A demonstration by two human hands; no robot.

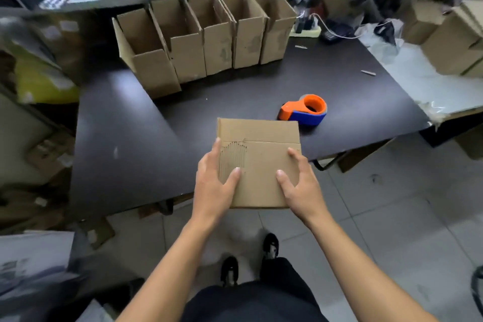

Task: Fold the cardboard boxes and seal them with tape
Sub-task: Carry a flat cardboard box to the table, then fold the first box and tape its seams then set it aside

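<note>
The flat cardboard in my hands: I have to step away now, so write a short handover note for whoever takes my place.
Left hand and right hand grip the flat cardboard box by its side edges, held at the near edge of the dark table.
Tape dispenser lies just beyond it, untouched.
Done: five opened boxes stand in a row at the back.
Left: open this one, fold it, tape it.

The flat brown cardboard box (261,165) I hold at frame centre is matt, with a patch near my left hand (214,185) torn rough to bare corrugation. The dark tabletop (130,125) looks smooth, faintly sheened. The orange-and-blue tape dispenser (304,110) is glossy plastic.
</note>
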